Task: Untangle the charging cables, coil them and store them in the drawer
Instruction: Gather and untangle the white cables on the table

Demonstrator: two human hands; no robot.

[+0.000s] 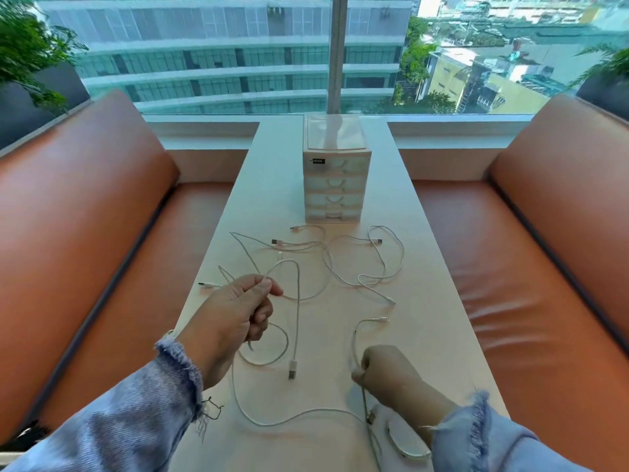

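Fingers (263,287) of the left hand (238,315) pinch a thin white cable (297,308) and lift it. Right hand (388,373) is closed around another cable end. More white cables (340,264) lie in loose loops just in front of the drawer box (333,185), which sits shut at the far end of the table (435,335). To do this well, I think, pull slowly and follow one cable end through the loops. Cables look smooth and bendy; the box is cloudy plastic.

The hands (238,311) hide the gripped cable (296,321) stretches; drawer unit (333,185) contents are unreadable.
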